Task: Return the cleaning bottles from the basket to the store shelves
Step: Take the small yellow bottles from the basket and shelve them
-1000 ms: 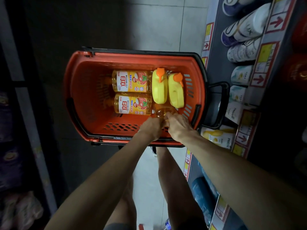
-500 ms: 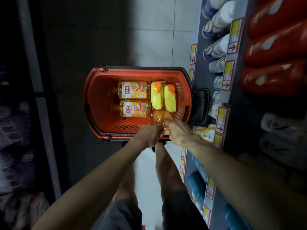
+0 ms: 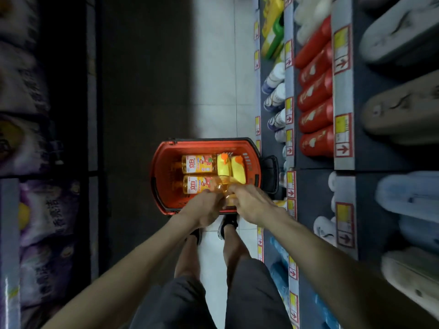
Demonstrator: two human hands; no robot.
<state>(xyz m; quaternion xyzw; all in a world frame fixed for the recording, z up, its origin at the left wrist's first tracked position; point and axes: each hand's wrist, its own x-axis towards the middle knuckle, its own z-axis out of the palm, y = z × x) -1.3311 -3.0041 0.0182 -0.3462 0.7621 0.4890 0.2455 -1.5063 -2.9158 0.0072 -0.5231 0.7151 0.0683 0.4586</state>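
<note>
I saw an orange basket (image 3: 166,179), amber bottle (image 3: 222,186) at the fingers (image 3: 241,191), yellow jugs (image 3: 223,167) with orange caps (image 3: 224,156) just past them.

A shop aisle: price-tagged shelves (image 3: 343,96) (stocked with bottles), orange basket (image 3: 164,167).

Tiled floor (image 3: 213,96): orange basket (image 3: 164,172) stands on it, just beside the shelves (image 3: 313,163). Shelves: row of red bottles (image 3: 314,115); white-and-blue bottles (image 3: 275,96) on the tier nearer the aisle.
</note>
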